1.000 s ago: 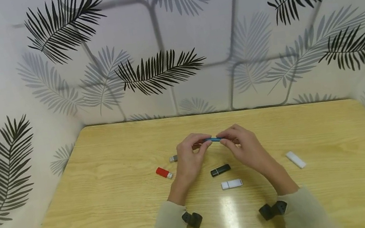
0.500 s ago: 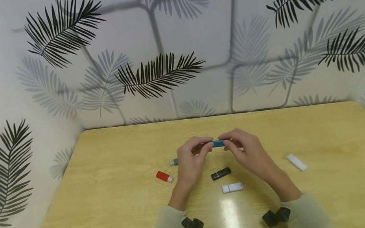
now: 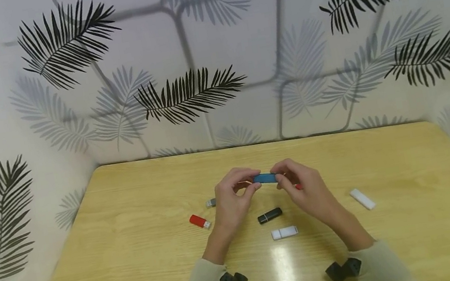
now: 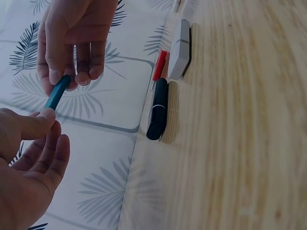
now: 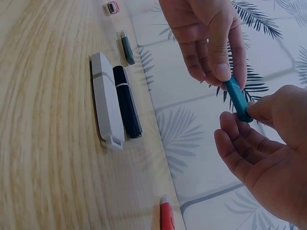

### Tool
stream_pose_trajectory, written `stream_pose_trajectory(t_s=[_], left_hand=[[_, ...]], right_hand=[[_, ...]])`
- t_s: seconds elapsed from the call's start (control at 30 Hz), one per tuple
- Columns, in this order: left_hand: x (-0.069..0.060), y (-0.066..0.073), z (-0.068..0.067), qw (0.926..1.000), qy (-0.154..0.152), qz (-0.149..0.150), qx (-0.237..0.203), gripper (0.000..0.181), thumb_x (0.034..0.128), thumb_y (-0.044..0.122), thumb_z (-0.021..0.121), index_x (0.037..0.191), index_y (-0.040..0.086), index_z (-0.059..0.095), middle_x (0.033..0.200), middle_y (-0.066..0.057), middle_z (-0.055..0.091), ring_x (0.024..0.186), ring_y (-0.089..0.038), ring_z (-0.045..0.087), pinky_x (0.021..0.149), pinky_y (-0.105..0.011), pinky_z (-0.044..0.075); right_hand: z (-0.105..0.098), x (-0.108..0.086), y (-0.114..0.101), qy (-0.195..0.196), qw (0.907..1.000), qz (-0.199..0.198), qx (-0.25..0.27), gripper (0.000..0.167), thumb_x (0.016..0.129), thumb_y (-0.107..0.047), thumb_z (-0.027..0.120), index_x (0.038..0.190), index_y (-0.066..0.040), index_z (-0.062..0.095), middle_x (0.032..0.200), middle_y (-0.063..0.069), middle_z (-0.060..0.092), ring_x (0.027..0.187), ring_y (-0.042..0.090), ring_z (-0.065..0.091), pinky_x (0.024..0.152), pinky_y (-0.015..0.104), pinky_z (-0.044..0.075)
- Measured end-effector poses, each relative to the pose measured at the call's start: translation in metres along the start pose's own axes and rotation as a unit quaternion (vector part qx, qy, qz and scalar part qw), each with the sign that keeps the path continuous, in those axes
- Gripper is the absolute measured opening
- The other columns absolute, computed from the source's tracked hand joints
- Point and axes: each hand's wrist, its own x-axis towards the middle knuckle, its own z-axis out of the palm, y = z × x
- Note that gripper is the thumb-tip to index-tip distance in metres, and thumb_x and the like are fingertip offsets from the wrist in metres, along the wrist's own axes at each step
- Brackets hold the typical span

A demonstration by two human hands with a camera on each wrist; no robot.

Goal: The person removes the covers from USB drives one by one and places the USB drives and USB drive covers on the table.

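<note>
A blue USB stick is held up over the far part of the table, lying crosswise between my hands. My left hand pinches one end between thumb and fingers. At the opposite end, my right hand pinches it the same way. The stick looks teal in the left wrist view and in the right wrist view. Its ends are covered by fingertips, so no metal plug shows. Nearer to me lie a black USB stick and a white USB stick, both capped.
Left of my left hand lies a red USB stick, plug bare. A grey USB stick is partly hidden by that hand. Another red stick sits behind my right hand. Another white stick lies rightward on the wooden table.
The blue stick has turned from edge-on to showing its broad face, still between both hands. A bit of red now shows behind my right hand. The head view has shifted slightly.
</note>
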Motion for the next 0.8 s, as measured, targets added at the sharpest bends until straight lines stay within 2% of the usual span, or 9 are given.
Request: stream_pose_trajectory(t_s=[0.17, 0.33, 0.43, 0.63, 0.8], left_hand=[[0.0, 0.002, 0.001, 0.9998, -0.01, 0.017, 0.006, 0.021, 0.0907, 0.0, 0.075, 0.111, 0.002, 0.076, 0.105, -0.01, 0.07, 0.09, -0.026, 0.07, 0.081, -0.043, 0.061], [0.0, 0.005, 0.0, 0.9996, -0.021, 0.008, 0.015, 0.019, 0.0924, 0.003, 0.074, 0.111, 0.001, 0.075, 0.104, -0.008, 0.07, 0.088, -0.021, 0.07, 0.082, -0.039, 0.061], [0.001, 0.007, 0.0, 0.9996, -0.024, 0.005, 0.013, 0.019, 0.0921, 0.002, 0.075, 0.111, 0.001, 0.075, 0.104, -0.008, 0.069, 0.088, -0.021, 0.07, 0.082, -0.04, 0.061], [0.001, 0.01, -0.001, 0.999, -0.039, -0.008, 0.023, 0.02, 0.0914, 0.001, 0.075, 0.111, 0.003, 0.075, 0.106, -0.007, 0.069, 0.09, -0.02, 0.069, 0.084, -0.038, 0.06], [0.001, 0.01, -0.001, 0.9986, -0.043, -0.011, 0.029, 0.019, 0.0917, 0.001, 0.075, 0.11, 0.003, 0.076, 0.107, -0.007, 0.069, 0.09, -0.02, 0.068, 0.083, -0.038, 0.06]], right_hand=[[-0.005, -0.002, -0.002, -0.003, 0.9999, -0.007, -0.014, 0.014, 0.101, -0.004, 0.065, 0.115, -0.004, 0.066, 0.099, 0.009, 0.071, 0.081, 0.023, 0.07, 0.071, 0.032, 0.061], [-0.009, -0.001, -0.002, -0.003, 0.998, -0.053, -0.036, 0.023, 0.092, 0.002, 0.075, 0.113, -0.003, 0.068, 0.102, 0.006, 0.069, 0.085, 0.02, 0.069, 0.066, 0.032, 0.061], [-0.01, 0.001, -0.002, -0.001, 0.9965, -0.073, -0.039, 0.026, 0.088, 0.005, 0.078, 0.111, -0.002, 0.069, 0.102, 0.006, 0.067, 0.085, 0.02, 0.069, 0.067, 0.032, 0.061], [-0.01, -0.001, -0.001, 0.004, 0.9948, -0.086, -0.055, 0.026, 0.085, 0.005, 0.08, 0.108, -0.004, 0.07, 0.096, 0.002, 0.066, 0.081, 0.014, 0.065, 0.066, 0.03, 0.061], [-0.01, 0.001, -0.002, 0.007, 0.993, -0.1, -0.063, 0.026, 0.084, 0.003, 0.082, 0.106, -0.005, 0.071, 0.094, 0.001, 0.066, 0.077, 0.012, 0.065, 0.062, 0.035, 0.06]])
